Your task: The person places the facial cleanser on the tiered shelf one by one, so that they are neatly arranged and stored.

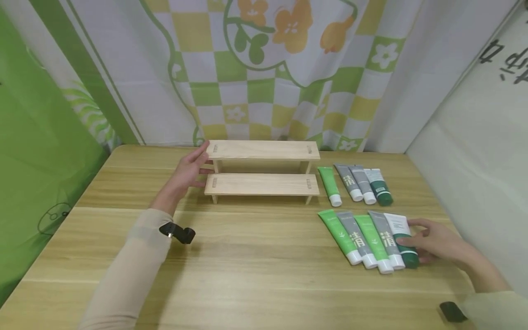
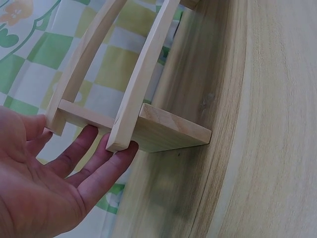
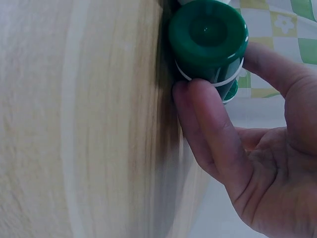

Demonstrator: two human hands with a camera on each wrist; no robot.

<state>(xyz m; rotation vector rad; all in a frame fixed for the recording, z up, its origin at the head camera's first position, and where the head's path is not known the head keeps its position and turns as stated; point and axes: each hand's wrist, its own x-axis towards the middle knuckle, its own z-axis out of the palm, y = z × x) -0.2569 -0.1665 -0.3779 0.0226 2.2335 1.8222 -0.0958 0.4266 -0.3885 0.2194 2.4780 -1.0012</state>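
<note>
A two-tier wooden shelf (image 1: 264, 150) stands at the back middle of the table. My left hand (image 1: 181, 178) holds its left end; in the left wrist view the thumb and fingers (image 2: 106, 178) lie against the ends of the wooden pieces. At the right, my right hand (image 1: 447, 243) grips the outer side of a white and green squeeze tube (image 1: 398, 224). The right wrist view shows its dark green cap (image 3: 208, 32) between thumb and fingers. This tube lies at the right end of a near row of green and grey tubes (image 1: 373, 238), caps toward me.
Behind that row lies a second row: a green tube (image 1: 328, 183), grey tubes (image 1: 349, 181) and another white and green tube (image 1: 377, 183). A patterned curtain (image 1: 268, 82) hangs behind the wood-grain table (image 1: 231, 270). A pale wall panel (image 1: 478, 151) borders the right side.
</note>
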